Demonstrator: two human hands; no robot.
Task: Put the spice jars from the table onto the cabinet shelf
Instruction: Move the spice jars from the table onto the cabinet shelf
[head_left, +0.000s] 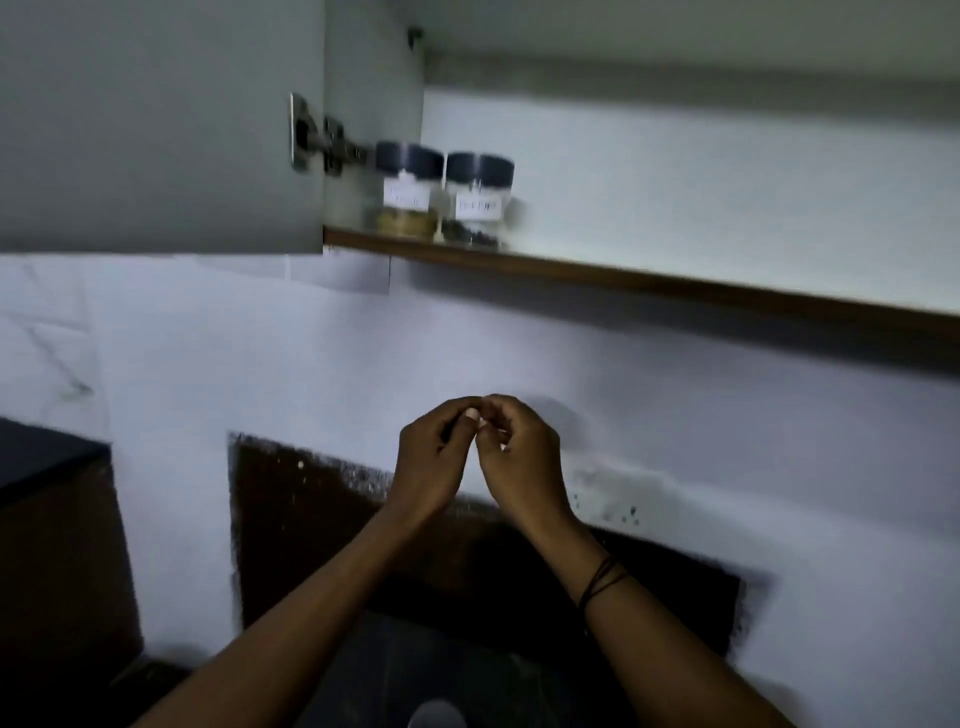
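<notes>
Two clear spice jars with dark lids and white labels stand side by side at the left end of the cabinet shelf (675, 285). The left jar (409, 193) holds a tan spice and the right jar (478, 201) a dark one. Well below the shelf, my left hand (434, 462) and my right hand (519, 457) meet in front of the white wall. Their fingers are curled and the fingertips touch each other. I see no jar in either hand. A dark band circles my right wrist.
The grey cabinet door (156, 124) stands open at the left, its metal hinge (317, 137) beside the jars. A dark counter corner (41, 452) sits at the left. A dark patch (311, 519) marks the wall behind my arms. A round grey object (436, 716) shows at the bottom edge.
</notes>
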